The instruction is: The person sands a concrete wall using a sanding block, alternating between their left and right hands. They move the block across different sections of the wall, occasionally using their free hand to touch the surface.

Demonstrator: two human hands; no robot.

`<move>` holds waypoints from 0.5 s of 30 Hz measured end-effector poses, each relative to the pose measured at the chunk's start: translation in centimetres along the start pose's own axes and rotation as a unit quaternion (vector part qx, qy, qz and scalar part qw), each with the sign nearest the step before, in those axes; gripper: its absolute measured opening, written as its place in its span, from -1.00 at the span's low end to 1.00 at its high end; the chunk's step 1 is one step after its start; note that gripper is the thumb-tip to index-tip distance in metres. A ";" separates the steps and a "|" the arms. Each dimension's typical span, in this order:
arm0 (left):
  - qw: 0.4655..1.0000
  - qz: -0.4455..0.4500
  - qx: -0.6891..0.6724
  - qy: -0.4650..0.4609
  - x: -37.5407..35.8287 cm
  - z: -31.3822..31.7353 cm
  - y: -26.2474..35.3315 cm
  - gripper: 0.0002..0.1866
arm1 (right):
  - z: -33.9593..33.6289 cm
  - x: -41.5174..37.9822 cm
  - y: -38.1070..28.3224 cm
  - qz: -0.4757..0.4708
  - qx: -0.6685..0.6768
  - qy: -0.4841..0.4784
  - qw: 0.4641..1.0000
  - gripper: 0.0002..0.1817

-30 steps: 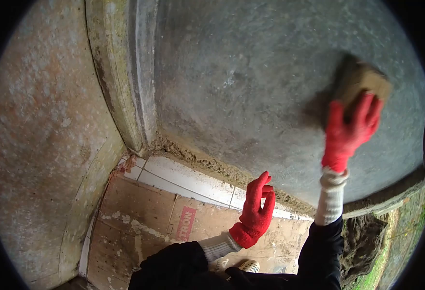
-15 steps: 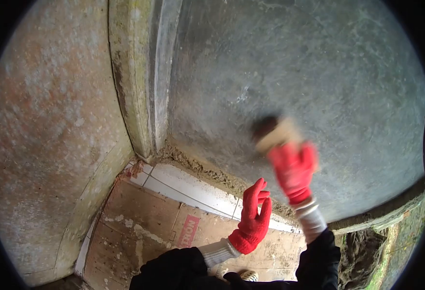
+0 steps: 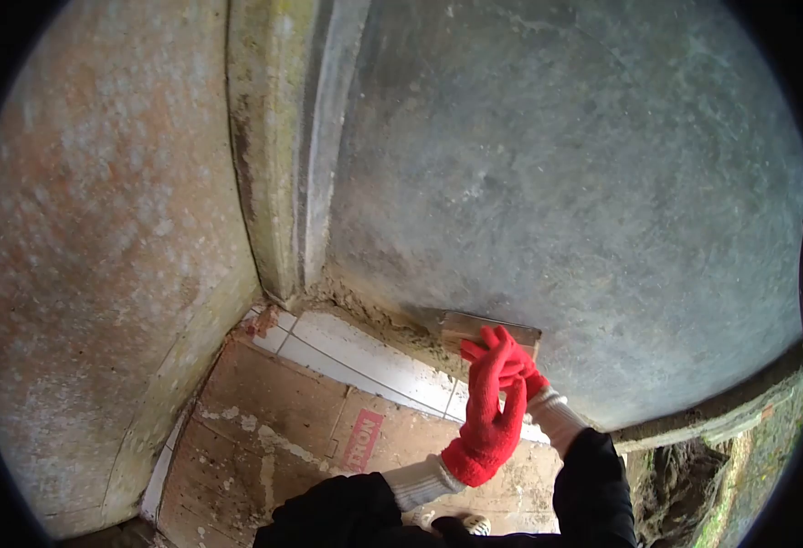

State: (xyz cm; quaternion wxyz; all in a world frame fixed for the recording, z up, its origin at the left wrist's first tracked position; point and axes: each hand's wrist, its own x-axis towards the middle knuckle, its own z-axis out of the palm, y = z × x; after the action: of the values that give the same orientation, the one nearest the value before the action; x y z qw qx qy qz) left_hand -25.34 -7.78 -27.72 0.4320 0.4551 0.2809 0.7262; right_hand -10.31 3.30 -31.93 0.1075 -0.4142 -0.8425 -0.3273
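Observation:
My right hand (image 3: 522, 365), in a red glove, is wrapped round a flat brush-like tool (image 3: 493, 331) with a wooden-looking block. The tool lies against the bottom of the grey wall (image 3: 548, 201), just above the rough mortar edge (image 3: 379, 320). In front of it, my left hand (image 3: 488, 420), also red-gloved, is raised with its fingers apart and nothing in it. From this view it partly overlaps my right hand; whether the two touch is unclear.
A blotchy brownish wall (image 3: 109, 237) rises at the left, beside a vertical post (image 3: 278, 155). White tiles (image 3: 356, 361) border a brown board with a red printed label (image 3: 363, 440). Vegetation (image 3: 758, 457) shows at the lower right.
My right hand has brought the tool down the wall to its bottom edge, close to my left hand. My left hand has shifted slightly right. The view has moved a little.

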 end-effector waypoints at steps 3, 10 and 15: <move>1.000 -0.019 0.012 -0.001 -0.3 -0.2 0.1 -0.45 | -4.1 3.0 1.0 0.053 -0.061 0.095 0.992 -0.37; 1.000 -0.013 -0.015 0.000 0.3 0.5 0.2 -0.45 | -17.1 14.8 6.3 0.153 -0.261 0.286 0.909 -0.31; 1.000 -0.013 0.015 -0.001 0.2 -0.4 0.5 -0.45 | 4.4 1.2 -0.2 0.259 0.530 -0.099 0.802 -0.37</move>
State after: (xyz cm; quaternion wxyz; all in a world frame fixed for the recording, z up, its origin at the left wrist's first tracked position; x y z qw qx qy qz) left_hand -25.92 -7.81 -27.37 0.4349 0.4585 0.2976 0.7156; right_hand -10.83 6.77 -34.90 0.3071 -0.5255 -0.7521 0.2528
